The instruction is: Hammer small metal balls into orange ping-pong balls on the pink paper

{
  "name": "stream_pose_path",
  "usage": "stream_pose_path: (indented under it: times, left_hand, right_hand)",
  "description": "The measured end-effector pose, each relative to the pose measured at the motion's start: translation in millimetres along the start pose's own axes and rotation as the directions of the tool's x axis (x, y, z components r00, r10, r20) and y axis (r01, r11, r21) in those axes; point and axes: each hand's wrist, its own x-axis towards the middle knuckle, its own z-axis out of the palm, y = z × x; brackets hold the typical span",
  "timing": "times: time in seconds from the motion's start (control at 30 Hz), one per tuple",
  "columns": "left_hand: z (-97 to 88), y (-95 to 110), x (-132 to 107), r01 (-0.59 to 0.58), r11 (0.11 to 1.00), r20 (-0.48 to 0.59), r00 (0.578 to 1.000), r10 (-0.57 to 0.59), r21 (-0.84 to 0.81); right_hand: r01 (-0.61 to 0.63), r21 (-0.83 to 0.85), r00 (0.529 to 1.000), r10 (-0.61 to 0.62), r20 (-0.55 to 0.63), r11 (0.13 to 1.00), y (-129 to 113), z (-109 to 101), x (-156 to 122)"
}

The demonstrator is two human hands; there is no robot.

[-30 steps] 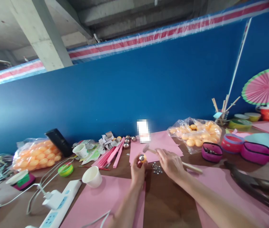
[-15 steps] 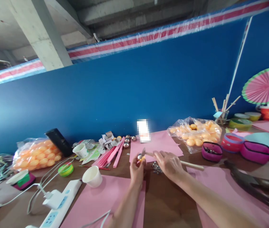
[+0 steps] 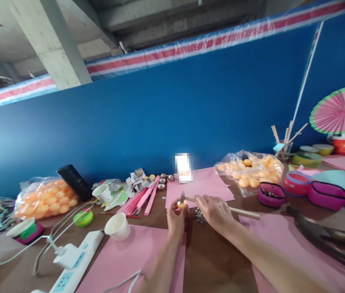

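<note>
Between the fingers of my left hand [image 3: 176, 219] is a small orange ball [image 3: 181, 206], partly hidden by the fingers and the tool. My right hand [image 3: 217, 211] is wrapped around the pale wooden handle of what looks like a small hammer [image 3: 245, 212]. Its grey metal head touches or hovers just over the top of the ball; I cannot tell which. Beneath my right hand lies a pile of small shiny metal pieces [image 3: 199, 215], too small to make out. Several silver-covered balls [image 3: 161, 185] rest farther back, by pink strips [image 3: 140, 200].
Bags of orange balls stand left [image 3: 49, 199] and right [image 3: 252, 171]. A white cup [image 3: 117, 226] and a power strip [image 3: 76, 260] are at left. On the right are purple fabric containers [image 3: 328, 196] and a dark curved tool [image 3: 319, 236]. A blue partition [image 3: 160, 118] rises behind.
The orange ball has turned in my left hand, so more orange and less silver shows. The tool's head has come down and left onto or close over it.
</note>
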Motion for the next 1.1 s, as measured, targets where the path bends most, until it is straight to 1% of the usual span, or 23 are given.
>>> stream_pose_path:
  times: [0.13,0.27,0.4,0.5,0.63,0.77,0.93,1.0,1.1]
  left_hand:
    - [0.1,0.4,-0.3,0.012,1.0,-0.017,1.0,-0.012,-0.025]
    - [-0.8,-1.3,0.3,0.015,1.0,-0.034,0.999,-0.015,-0.009]
    - [-2.6,-5.1,2.1,0.026,1.0,-0.022,0.999,-0.026,0.004]
    - [-3.0,-6.2,3.4,0.031,0.999,-0.036,0.999,-0.031,0.01]
    - [-2.4,-5.6,4.4,0.016,1.0,-0.049,0.999,-0.016,0.001]
    - [-2.2,-5.7,3.9,0.033,0.999,-0.075,0.997,-0.032,0.013]
    - [-2.2,-6.2,3.1,0.026,0.998,-0.038,0.999,-0.028,-0.056]
    - [-2.4,-6.5,3.5,0.025,0.998,-0.038,0.999,-0.027,-0.057]
    - [-3.4,-7.6,4.5,0.024,0.999,-0.05,0.998,-0.026,-0.039]
  right_hand:
    - [-0.015,0.015,1.0,0.015,-0.025,1.0,2.1,-0.4,0.6]
    - [-0.022,0.028,0.999,0.023,-0.049,0.999,3.9,-1.0,0.4]
    - [0.023,0.036,0.999,-0.022,-0.04,0.999,-0.3,-1.1,-0.5]
    - [0.049,0.031,0.998,-0.048,-0.028,0.998,-2.8,-0.8,-0.9]
    - [0.028,0.036,0.999,-0.026,-0.041,0.999,-1.3,-0.3,-1.0]
    - [0.022,0.03,1.0,-0.022,0.0,0.999,-0.1,0.5,-1.0]
    - [-0.013,0.043,1.0,0.014,-0.023,0.999,1.7,-1.4,0.1]
    - [-0.029,0.049,0.999,0.03,-0.031,0.998,1.9,-1.8,0.2]
    - [-0.009,0.046,1.0,0.01,-0.005,0.999,0.5,-1.1,-0.3]
